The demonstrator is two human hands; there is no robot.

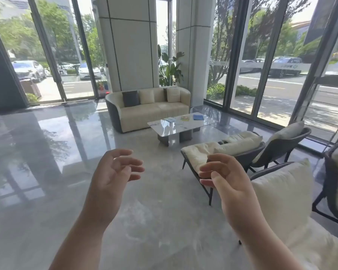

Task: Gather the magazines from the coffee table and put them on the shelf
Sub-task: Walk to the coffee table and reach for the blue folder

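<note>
A glossy white coffee table (164,126) stands some metres ahead, in front of a cream sofa. Three magazines lie flat on it: a pale blue one (169,119) on the left, a green-yellow one (185,118) in the middle, a blue one (198,117) on the right. My left hand (113,172) and my right hand (225,177) are raised in front of me over the floor, palms facing each other, fingers curled and apart, holding nothing. Both are far short of the table. No shelf is in view.
The cream sofa (154,109) with cushions sits behind the table. Two dark-framed lounge chairs (242,151) with cream cushions stand to my right, one close by (285,193). A potted plant (170,69) is behind the sofa. Glass walls surround the polished grey floor (47,152).
</note>
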